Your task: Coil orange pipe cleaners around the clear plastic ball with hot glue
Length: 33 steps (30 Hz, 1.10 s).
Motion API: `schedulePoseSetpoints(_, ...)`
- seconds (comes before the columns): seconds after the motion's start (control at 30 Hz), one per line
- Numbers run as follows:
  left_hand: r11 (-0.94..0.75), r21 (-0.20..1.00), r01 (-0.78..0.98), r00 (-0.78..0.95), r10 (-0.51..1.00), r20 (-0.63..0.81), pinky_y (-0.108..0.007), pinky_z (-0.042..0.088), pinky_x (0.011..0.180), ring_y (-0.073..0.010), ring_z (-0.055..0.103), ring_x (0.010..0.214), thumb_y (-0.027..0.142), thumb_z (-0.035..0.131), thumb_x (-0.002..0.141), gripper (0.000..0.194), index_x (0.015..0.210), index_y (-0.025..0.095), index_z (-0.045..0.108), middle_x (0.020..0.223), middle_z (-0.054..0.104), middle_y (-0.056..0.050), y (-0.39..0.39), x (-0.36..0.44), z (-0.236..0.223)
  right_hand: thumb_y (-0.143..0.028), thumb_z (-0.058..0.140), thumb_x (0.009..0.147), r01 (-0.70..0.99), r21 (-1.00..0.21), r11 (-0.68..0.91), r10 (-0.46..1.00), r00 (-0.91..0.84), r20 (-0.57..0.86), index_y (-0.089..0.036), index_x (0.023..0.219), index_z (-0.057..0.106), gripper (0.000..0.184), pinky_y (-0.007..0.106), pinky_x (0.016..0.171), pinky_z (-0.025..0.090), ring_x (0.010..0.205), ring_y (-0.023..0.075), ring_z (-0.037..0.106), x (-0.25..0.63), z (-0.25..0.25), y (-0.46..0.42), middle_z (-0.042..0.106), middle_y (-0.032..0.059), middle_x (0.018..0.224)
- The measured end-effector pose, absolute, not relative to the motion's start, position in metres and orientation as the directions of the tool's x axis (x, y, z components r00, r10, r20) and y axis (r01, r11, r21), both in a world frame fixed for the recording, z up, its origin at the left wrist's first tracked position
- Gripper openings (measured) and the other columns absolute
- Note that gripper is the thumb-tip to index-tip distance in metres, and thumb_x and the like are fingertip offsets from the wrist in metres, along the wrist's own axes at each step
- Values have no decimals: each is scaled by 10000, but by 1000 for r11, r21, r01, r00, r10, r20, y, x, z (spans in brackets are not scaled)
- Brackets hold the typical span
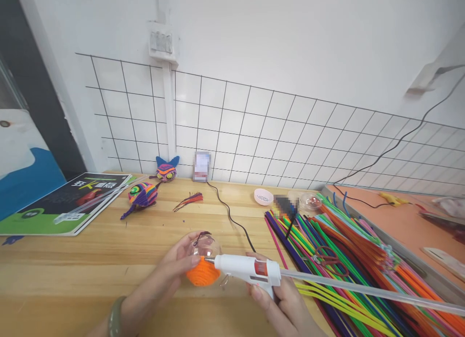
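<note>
In the head view, we see the left hand (178,264) curled around a clear ball (205,241), thumb and fingers pinching its sides, with orange cord (203,273) covering the lower part. The ball is over the wooden table (109,279); whether it rests there, we cannot tell. The right hand (278,298) is wrapped around the handle of a white glue gun (236,267), whose nozzle (209,261) points at the cord's upper edge, close to the left thumb (194,263). If the nozzle is hot, a small slip of either hand could burn that thumb. Squeezing too hard might smear glue over the bare plastic, and a loosened pinch could let the smooth ball turn. The long glue stick (345,285) juts back over the pipe cleaners (363,240), so swinging the gun could disturb them. The black cable (229,212) runs down towards the right hand and might snag.
</note>
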<state>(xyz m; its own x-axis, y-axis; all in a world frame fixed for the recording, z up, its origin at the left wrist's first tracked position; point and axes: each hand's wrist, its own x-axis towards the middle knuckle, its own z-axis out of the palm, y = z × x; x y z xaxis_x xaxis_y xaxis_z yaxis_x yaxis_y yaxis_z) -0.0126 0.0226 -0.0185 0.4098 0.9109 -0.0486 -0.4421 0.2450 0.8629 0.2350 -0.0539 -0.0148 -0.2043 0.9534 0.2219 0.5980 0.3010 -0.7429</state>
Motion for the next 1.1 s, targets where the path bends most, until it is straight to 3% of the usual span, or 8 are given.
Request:
schedulePoseSetpoints(0.33,241,864,-443,411,911,-43,-409,430,897,-308,588,1046,304,781,662,471,1103,205,647,1095,696,-116,22,-13,-19,-483,495,923,565,-785,255,967,-128,222,-208,1308,567,478,454,1036,415,1228,314,531,228,-15,-56,572,147,1335)
schedulePoseSetpoints(0.53,257,854,-453,420,906,-50,-405,437,892,-301,598,1025,301,785,655,480,1103,206,641,1074,706,-118,22,-13,-19,-464,477,937,598,-757,265,963,-206,174,-222,1318,556,458,473,1037,410,1237,324,521,233,-13,-53,550,137,1361)
schedulePoseSetpoints(0.9,251,852,-460,399,915,-55,-388,430,885,-290,614,993,289,793,640,479,1090,205,655,1050,718,-110,22,-12,-17,-493,496,917,548,-805,229,973,-151,175,-218,1286,582,468,485,1053,380,1242,323,510,230,-14,-54,579,147,1322)
schedulePoseSetpoints(1.03,238,849,-473,388,921,-42,-386,431,885,-302,611,1013,284,792,634,490,1097,202,653,1087,710,-118,23,-12,-20,-514,534,888,485,-837,254,967,-123,222,-209,1219,621,458,435,1009,437,1162,307,566,228,-15,-53,631,152,1223)
schedulePoseSetpoints(1.1,231,853,-468,390,920,-35,-389,434,878,-307,612,1011,290,788,635,499,1105,201,647,1091,707,-120,23,-13,-21,-540,535,880,415,-877,243,970,-71,235,-197,1174,633,462,400,911,507,987,278,642,225,-14,-53,685,138,1049)
